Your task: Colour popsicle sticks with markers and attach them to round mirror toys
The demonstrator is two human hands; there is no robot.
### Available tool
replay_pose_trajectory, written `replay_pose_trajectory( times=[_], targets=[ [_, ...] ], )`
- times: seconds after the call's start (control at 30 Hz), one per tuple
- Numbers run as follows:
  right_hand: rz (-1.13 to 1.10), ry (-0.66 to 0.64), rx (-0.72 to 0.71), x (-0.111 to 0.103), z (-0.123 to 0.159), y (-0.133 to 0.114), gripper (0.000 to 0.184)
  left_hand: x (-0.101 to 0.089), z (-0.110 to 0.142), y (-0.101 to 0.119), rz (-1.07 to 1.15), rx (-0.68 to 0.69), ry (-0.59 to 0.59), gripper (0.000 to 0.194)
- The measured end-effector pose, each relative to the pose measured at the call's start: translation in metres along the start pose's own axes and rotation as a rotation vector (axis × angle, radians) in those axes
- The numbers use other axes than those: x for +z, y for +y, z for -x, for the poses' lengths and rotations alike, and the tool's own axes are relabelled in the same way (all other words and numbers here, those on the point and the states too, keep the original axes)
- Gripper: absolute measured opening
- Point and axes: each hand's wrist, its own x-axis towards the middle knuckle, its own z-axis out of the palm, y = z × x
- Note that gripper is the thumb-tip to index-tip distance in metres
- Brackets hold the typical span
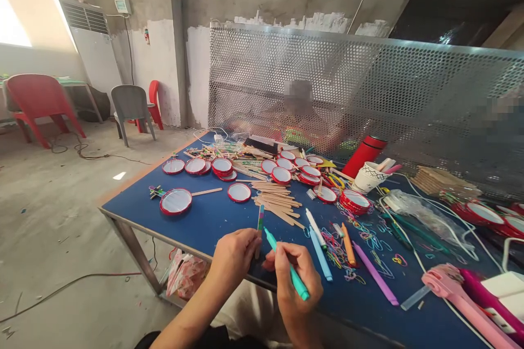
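My left hand is closed on a wooden craft stick, held upright near the table's front edge. Coloured bands of green and purple mark the stick's upper part. In my right hand is a teal marker, its tip pointing up and left toward the stick, a small gap apart. Just beyond my hands lies a fanned pile of plain craft sticks. Right of my right hand are a blue marker, a white marker, an orange marker and a purple marker.
Red-rimmed white discs lie across the blue table. Coloured rubber bands are scattered at right. A red bottle, a paper cup and a pink glue gun stand or lie there. A perforated metal panel rises behind.
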Motion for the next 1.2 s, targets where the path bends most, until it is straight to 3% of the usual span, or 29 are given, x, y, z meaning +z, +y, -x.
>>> replay_pose_trajectory(
  times=[0.17, 0.33, 0.47, 0.63, 0.83, 1.07, 1.2],
  targets=[
    [-0.015, -0.040, -0.014, 0.0015, -0.0003, 0.0023, 0.019, 0.0012, -0.0002, -0.0027, -0.005, 0.005, -0.006, 0.027],
    [-0.013, 0.028, -0.001, 0.0020, 0.0008, 0.0054, 0.015, 0.0010, 0.0007, -0.0006, -0.003, 0.002, 0.005, 0.029],
    [-0.046, -0.029, 0.002, 0.0027, 0.0007, 0.0056, 0.016, 0.0008, 0.0006, 0.0002, -0.021, -0.003, -0.012, 0.027],
    [-0.027, 0.027, 0.040, 0.0018, 0.0012, 0.0044, 0.017, 0.0009, 0.0001, -0.0001, -0.021, -0.015, -0.023, 0.028],
    [-0.050, -0.079, -0.034, 0.0003, 0.0006, 0.0030, 0.014, 0.0000, -0.0001, 0.0032, -0.013, -0.023, -0.026, 0.026],
    [-0.017, 0.004, 0.047, 0.0013, -0.0006, 0.0001, 0.018, -0.0003, -0.0006, 0.0033, -0.006, -0.025, -0.035, 0.027],
    [-0.033, -0.062, 0.012, 0.0004, 0.0010, 0.0016, 0.017, -0.0004, -0.0007, 0.0032, -0.004, -0.031, -0.033, 0.024]
  ],
)
